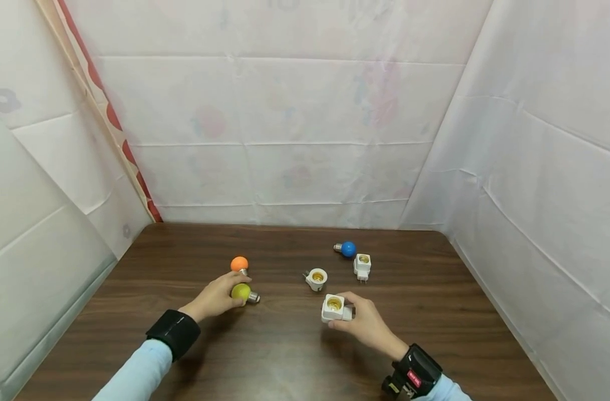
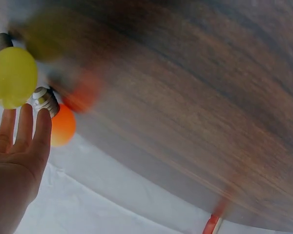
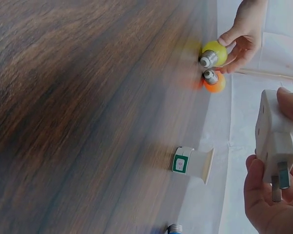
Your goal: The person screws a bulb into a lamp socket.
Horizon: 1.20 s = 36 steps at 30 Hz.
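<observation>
Bulb, yellow-green (image 1: 241, 291), lay on the dark wood surface (image 1: 284, 356) at the left, its metal base pointing right toward the other hand. The left hand (image 1: 215, 298) curled its fingers over it, though whether the grip had closed was unclear. An orange bulb (image 1: 239, 264) sat just behind. To the right, the right hand (image 1: 367, 323) pinched a white socket (image 1: 334, 308), opening upward, near the bulb's base.

On my feed: a dark wooden table (image 1: 284, 356) bearing an orange bulb (image 1: 239, 264), blue bulb (image 1: 347, 249) and two white sockets (image 1: 316, 278), (image 1: 362, 265).
</observation>
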Tool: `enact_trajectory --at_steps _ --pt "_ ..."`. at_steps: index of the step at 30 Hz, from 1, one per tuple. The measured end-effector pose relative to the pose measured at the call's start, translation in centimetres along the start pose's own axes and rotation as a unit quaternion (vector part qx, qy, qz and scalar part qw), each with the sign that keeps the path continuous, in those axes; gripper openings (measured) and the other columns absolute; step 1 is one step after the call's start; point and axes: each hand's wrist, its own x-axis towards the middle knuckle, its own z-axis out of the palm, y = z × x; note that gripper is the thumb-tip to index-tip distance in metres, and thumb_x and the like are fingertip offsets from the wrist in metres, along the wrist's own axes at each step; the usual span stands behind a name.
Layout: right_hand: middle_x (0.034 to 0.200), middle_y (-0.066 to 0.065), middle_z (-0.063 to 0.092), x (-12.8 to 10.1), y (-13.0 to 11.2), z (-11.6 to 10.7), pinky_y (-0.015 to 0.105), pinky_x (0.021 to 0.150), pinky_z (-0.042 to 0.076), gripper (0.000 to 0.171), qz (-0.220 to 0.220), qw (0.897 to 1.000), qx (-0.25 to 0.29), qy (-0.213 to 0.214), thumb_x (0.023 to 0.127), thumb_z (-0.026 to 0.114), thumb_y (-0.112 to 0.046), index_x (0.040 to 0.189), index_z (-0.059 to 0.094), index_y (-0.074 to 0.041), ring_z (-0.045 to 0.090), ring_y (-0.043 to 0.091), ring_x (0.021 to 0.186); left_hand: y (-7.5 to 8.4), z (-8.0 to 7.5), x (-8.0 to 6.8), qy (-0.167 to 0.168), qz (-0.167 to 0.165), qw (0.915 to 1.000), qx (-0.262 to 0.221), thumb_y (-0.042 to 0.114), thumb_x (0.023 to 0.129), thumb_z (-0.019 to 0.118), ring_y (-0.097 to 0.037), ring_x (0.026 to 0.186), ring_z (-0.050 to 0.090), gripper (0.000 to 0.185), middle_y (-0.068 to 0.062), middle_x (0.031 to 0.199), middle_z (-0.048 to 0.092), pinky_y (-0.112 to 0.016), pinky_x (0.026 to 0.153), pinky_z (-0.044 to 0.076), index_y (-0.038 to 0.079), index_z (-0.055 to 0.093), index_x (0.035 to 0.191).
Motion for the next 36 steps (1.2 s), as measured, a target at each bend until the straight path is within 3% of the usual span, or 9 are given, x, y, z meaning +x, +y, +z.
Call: enact_trajectory --at_steps 15,36 --pt "0.099 0.003 0.064 0.0 -0.1 0.1 0.02 0.065 0.045 0.054 0.003 1.0 0.013 -0.007 0.071 0.078 -0.032 0.115 0.057 -0.01 0.057 0.01 0.081 0.0 0.8 0.2 -0.03 -0.007 0.9994 0.016 0.001 0.067 0.076 -0.043 0.119 0.044 0.056 -0.023 0.132 0.046 -0.06 0.089 0.041 0.006 0.058 0.119" --pt "0.101 0.001 0.064 0.2 -0.1 0.8 0.025 0.073 0.047 0.055 -0.001 0.999 0.021 -0.025 0.071 0.077 -0.035 0.116 0.057 -0.01 0.057 0.011 0.087 -0.2 0.8 0.2 -0.022 -0.01 0.9997 0.002 0.0 0.069 0.074 -0.032 0.103 0.055 0.05 -0.018 0.122 0.053 -0.048 0.079 0.047 0.005 0.059 0.116"
